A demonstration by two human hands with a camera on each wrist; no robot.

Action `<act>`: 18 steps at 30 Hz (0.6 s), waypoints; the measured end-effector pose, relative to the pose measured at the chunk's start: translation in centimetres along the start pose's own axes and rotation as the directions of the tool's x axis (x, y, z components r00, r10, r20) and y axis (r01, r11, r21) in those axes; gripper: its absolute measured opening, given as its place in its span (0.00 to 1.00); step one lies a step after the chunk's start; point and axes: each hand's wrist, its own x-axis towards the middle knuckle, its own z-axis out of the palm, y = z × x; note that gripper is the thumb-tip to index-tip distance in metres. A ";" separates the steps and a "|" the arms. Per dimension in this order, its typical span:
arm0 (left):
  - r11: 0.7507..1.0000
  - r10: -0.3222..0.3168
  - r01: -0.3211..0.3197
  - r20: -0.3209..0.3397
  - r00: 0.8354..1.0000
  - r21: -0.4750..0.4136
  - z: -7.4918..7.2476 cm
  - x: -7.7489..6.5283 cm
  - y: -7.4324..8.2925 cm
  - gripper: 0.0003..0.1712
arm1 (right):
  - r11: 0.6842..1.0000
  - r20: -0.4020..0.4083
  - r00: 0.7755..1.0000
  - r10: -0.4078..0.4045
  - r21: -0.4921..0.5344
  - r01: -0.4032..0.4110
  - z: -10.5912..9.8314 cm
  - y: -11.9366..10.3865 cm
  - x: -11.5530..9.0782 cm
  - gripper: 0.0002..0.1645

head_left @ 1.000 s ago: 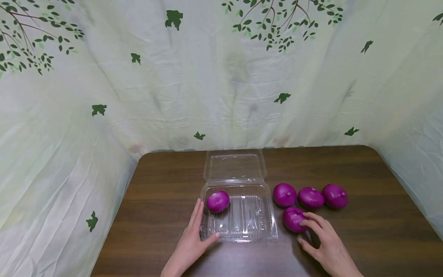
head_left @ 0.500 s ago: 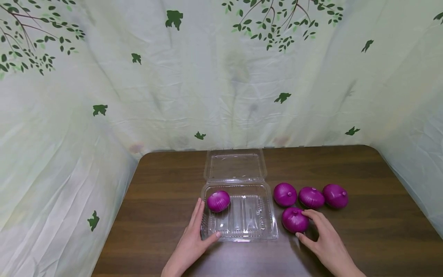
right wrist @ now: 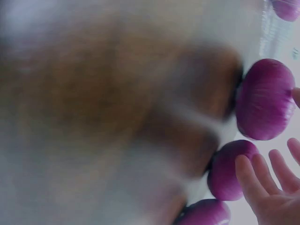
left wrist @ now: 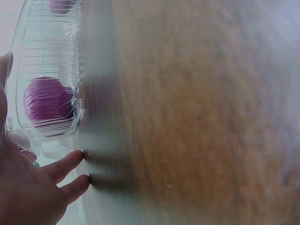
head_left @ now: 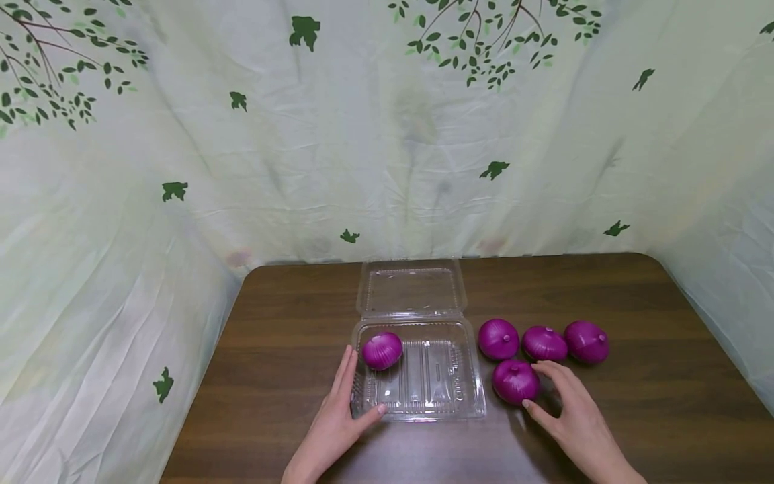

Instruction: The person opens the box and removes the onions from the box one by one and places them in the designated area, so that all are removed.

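In the head view a clear plastic clamshell container (head_left: 423, 415) lies with its lid (head_left: 413, 292) folded back. One red onion (head_left: 382, 351) sits inside, at the left; it also shows through the wall in the left wrist view. My left hand (head_left: 331, 420) rests against the container's left side, fingers extended, thumb at the front rim. Just right of the container another red onion (head_left: 515, 382) stands on the table. My right hand (head_left: 571, 420) is beside it, thumb and fingertips right at its right side. In the right wrist view those fingers (right wrist: 279, 171) are spread and fairly straight.
Behind the nearer onion, a row of three more stands on the brown wooden table (head_left: 290, 323): left onion (head_left: 498, 339), middle onion (head_left: 544, 345) and right onion (head_left: 586, 342). A pale leaf-patterned cloth (head_left: 393, 134) hangs around the back and sides.
My right hand's fingers have shifted from over the near onion to its right side. That onion has turned so its stem tip faces up. The left hand stays in place.
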 end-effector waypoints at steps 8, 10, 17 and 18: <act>1.000 -0.019 0.019 0.005 1.000 0.002 0.0 0.0 0.1 0.62 | 0.986 -0.081 0.986 -0.148 0.060 0.153 -0.4 -2.1 0.9 0.36; 1.000 -0.017 0.017 0.005 1.000 0.003 0.0 0.0 0.1 0.62 | 0.979 -0.074 0.980 -0.184 0.079 0.190 -0.3 -2.8 1.1 0.34; 1.000 -0.011 0.011 -0.001 1.000 0.006 0.0 -0.1 0.1 0.62 | 0.963 -0.025 0.972 -0.235 0.130 0.236 0.8 -5.2 1.4 0.34; 1.000 -0.013 0.013 -0.001 1.000 0.006 0.0 -0.1 0.1 0.62 | 0.961 -0.019 0.971 -0.239 0.136 0.240 1.0 -5.4 1.4 0.34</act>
